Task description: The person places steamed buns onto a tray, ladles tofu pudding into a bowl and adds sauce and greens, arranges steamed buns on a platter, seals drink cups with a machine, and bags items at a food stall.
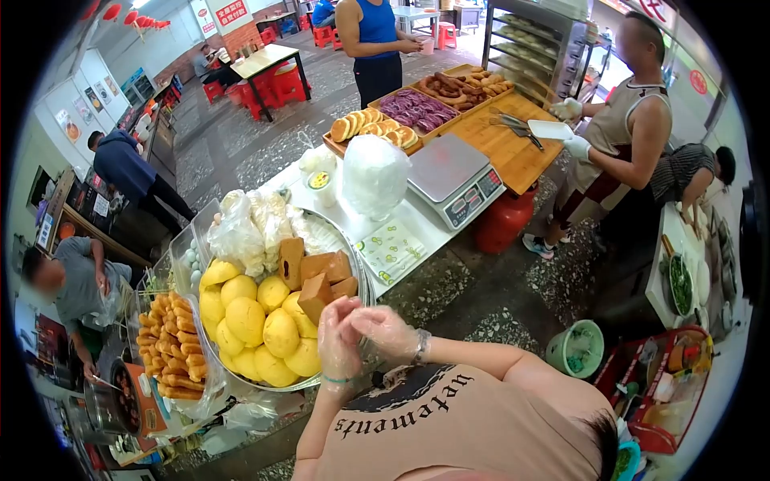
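Note:
My left hand (338, 340) and my right hand (387, 332) meet in front of my chest, both in clear plastic gloves. Their fingers are bent and touch one another, and no object shows in them. Just beyond is a large round tray (360, 258) lined with plastic. It holds yellow buns (244, 321), brown sponge cake blocks (315, 297) and a plastic bag of pale buns (237, 232). The cake blocks lie nearest my left hand. Fried dough sticks (170, 345) are heaped to the left of the tray.
A digital scale (454, 180) and a roll of plastic bags (375, 175) stand on the white table (337, 203). Trays of purple buns (418, 111) and flat cakes (365, 126) lie beyond. A gloved co-worker (634, 104) stands right, above a red gas cylinder (506, 220) and green bin (575, 349).

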`<action>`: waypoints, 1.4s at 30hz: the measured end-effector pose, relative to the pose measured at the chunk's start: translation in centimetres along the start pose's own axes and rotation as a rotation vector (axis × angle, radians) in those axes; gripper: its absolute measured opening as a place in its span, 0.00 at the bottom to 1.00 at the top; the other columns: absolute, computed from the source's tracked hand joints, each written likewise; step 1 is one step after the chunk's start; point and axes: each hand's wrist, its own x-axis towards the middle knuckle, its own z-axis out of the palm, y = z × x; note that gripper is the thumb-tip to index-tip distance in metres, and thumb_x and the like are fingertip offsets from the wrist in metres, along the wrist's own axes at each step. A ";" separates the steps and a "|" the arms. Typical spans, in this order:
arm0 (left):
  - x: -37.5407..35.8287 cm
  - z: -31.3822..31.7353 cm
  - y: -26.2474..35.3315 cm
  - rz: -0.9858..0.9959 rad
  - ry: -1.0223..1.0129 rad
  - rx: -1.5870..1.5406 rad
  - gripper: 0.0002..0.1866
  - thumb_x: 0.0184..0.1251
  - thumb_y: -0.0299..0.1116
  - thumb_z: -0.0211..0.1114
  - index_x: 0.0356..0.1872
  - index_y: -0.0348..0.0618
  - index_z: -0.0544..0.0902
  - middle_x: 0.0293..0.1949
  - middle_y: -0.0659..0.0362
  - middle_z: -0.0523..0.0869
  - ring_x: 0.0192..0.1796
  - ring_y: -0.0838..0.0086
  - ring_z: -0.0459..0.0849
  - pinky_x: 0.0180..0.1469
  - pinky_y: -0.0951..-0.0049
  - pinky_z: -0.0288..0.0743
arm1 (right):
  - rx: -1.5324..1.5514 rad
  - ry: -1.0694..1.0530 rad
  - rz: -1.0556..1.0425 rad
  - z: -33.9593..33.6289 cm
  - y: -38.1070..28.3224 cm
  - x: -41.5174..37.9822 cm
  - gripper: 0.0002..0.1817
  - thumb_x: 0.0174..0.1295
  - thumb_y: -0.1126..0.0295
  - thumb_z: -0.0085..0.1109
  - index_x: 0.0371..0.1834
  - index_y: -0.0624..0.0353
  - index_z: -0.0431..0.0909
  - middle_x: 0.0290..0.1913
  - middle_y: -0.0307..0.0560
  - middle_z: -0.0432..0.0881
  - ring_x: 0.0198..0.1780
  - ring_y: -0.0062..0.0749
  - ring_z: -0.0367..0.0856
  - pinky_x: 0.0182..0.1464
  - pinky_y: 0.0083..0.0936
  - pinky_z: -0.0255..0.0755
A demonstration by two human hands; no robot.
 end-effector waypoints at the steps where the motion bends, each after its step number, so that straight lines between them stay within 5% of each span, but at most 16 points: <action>1: 0.3 -0.7 -1.3 -0.118 0.040 -0.188 0.14 0.74 0.31 0.51 0.54 0.34 0.73 0.48 0.54 0.80 0.48 0.73 0.80 0.51 0.75 0.74 | -0.469 0.078 -0.345 0.1 -0.7 0.2 0.12 0.65 0.65 0.56 0.45 0.61 0.81 0.46 0.47 0.81 0.51 0.33 0.78 0.51 0.28 0.72; 2: 0.5 -1.6 -2.2 -0.235 0.080 -0.378 0.14 0.73 0.31 0.52 0.54 0.34 0.73 0.47 0.55 0.80 0.47 0.73 0.80 0.51 0.75 0.74 | -0.939 0.155 -0.692 0.0 -1.5 0.4 0.12 0.64 0.66 0.57 0.44 0.61 0.81 0.46 0.48 0.81 0.52 0.37 0.78 0.51 0.31 0.72; 4: -0.6 -3.9 -4.0 -0.382 -0.066 -0.268 0.16 0.70 0.29 0.54 0.56 0.35 0.72 0.51 0.53 0.78 0.54 0.69 0.77 0.58 0.70 0.71 | -1.174 0.110 -0.825 -0.3 -1.9 0.6 0.13 0.61 0.64 0.59 0.45 0.59 0.81 0.46 0.49 0.81 0.52 0.44 0.76 0.52 0.36 0.72; 6: -1.4 -5.3 -5.8 0.139 -0.541 0.629 0.20 0.67 0.28 0.56 0.60 0.35 0.71 0.56 0.50 0.75 0.62 0.64 0.71 0.65 0.65 0.64 | -1.368 -0.190 -0.559 -0.5 -0.8 0.6 0.17 0.59 0.60 0.58 0.48 0.56 0.80 0.48 0.50 0.81 0.51 0.45 0.77 0.56 0.36 0.70; 7: -1.9 -5.4 -6.3 0.234 -0.547 0.730 0.20 0.67 0.29 0.56 0.60 0.35 0.71 0.56 0.50 0.75 0.62 0.64 0.71 0.65 0.65 0.64 | -1.402 -0.203 -0.434 -0.1 -0.6 0.4 0.18 0.59 0.57 0.58 0.48 0.56 0.79 0.46 0.50 0.81 0.49 0.46 0.78 0.53 0.37 0.72; 16: -1.0 -3.1 -6.1 0.051 -0.429 0.604 0.21 0.67 0.29 0.56 0.60 0.36 0.71 0.58 0.50 0.74 0.64 0.63 0.69 0.66 0.64 0.63 | -1.288 -0.091 -0.569 -0.9 -0.2 0.5 0.12 0.57 0.60 0.58 0.30 0.58 0.77 0.29 0.49 0.78 0.36 0.46 0.78 0.40 0.39 0.71; 29: -1.4 -2.3 -5.8 0.040 -0.455 0.643 0.22 0.67 0.29 0.55 0.61 0.36 0.70 0.60 0.49 0.72 0.66 0.61 0.67 0.68 0.63 0.61 | -1.252 -0.061 -0.652 -1.1 -0.3 0.0 0.10 0.57 0.64 0.56 0.27 0.60 0.75 0.28 0.51 0.76 0.34 0.47 0.76 0.37 0.38 0.70; 32: -1.5 -2.9 -5.2 0.049 -0.505 0.683 0.22 0.67 0.29 0.55 0.61 0.36 0.70 0.60 0.49 0.72 0.66 0.61 0.66 0.68 0.62 0.60 | -1.298 -0.102 -0.529 -0.4 -0.8 -0.2 0.12 0.58 0.62 0.57 0.29 0.60 0.75 0.31 0.52 0.77 0.37 0.48 0.77 0.39 0.38 0.71; 35: -1.5 -3.2 -3.6 -0.001 -0.602 0.682 0.22 0.67 0.30 0.55 0.61 0.36 0.70 0.61 0.48 0.72 0.67 0.60 0.65 0.68 0.62 0.60 | -1.233 -0.199 -0.441 -1.1 -1.0 -0.1 0.17 0.61 0.57 0.57 0.42 0.60 0.77 0.34 0.50 0.78 0.40 0.43 0.79 0.42 0.36 0.73; 37: -1.5 -2.7 -1.8 -0.127 -0.688 0.596 0.22 0.67 0.30 0.55 0.62 0.36 0.70 0.61 0.48 0.71 0.67 0.60 0.65 0.69 0.62 0.59 | -0.990 -0.366 -0.152 -2.1 -2.0 -0.3 0.28 0.61 0.55 0.60 0.59 0.62 0.71 0.49 0.52 0.80 0.40 0.35 0.80 0.46 0.31 0.75; 38: -1.2 -2.4 -0.6 -0.233 -0.713 0.472 0.19 0.67 0.29 0.54 0.59 0.36 0.72 0.57 0.48 0.74 0.63 0.60 0.69 0.66 0.62 0.62 | -0.916 -0.433 -0.125 -3.8 -0.8 0.2 0.36 0.63 0.54 0.58 0.71 0.57 0.58 0.44 0.48 0.81 0.45 0.32 0.80 0.47 0.33 0.75; 39: -1.0 -2.0 0.7 -0.341 -0.727 0.352 0.17 0.68 0.28 0.52 0.56 0.36 0.74 0.53 0.48 0.77 0.60 0.60 0.73 0.64 0.63 0.65 | -0.675 -0.374 0.155 -3.3 -1.9 -0.2 0.38 0.63 0.52 0.59 0.72 0.56 0.57 0.48 0.51 0.80 0.48 0.32 0.80 0.50 0.32 0.75; 40: -0.6 -1.6 2.0 -0.523 -0.765 0.103 0.13 0.69 0.26 0.49 0.51 0.35 0.77 0.46 0.49 0.83 0.52 0.61 0.80 0.59 0.63 0.72 | -0.464 -0.344 0.180 -2.7 -2.1 -0.6 0.39 0.63 0.49 0.57 0.73 0.57 0.56 0.49 0.49 0.78 0.50 0.29 0.78 0.54 0.29 0.72; 42: -1.0 -0.6 3.0 -0.241 -0.622 -0.053 0.14 0.75 0.33 0.45 0.38 0.37 0.78 0.33 0.51 0.84 0.42 0.62 0.83 0.52 0.62 0.76 | -0.032 -0.284 0.222 -1.6 -2.3 -1.2 0.42 0.64 0.44 0.55 0.74 0.58 0.54 0.52 0.45 0.75 0.56 0.23 0.74 0.61 0.24 0.68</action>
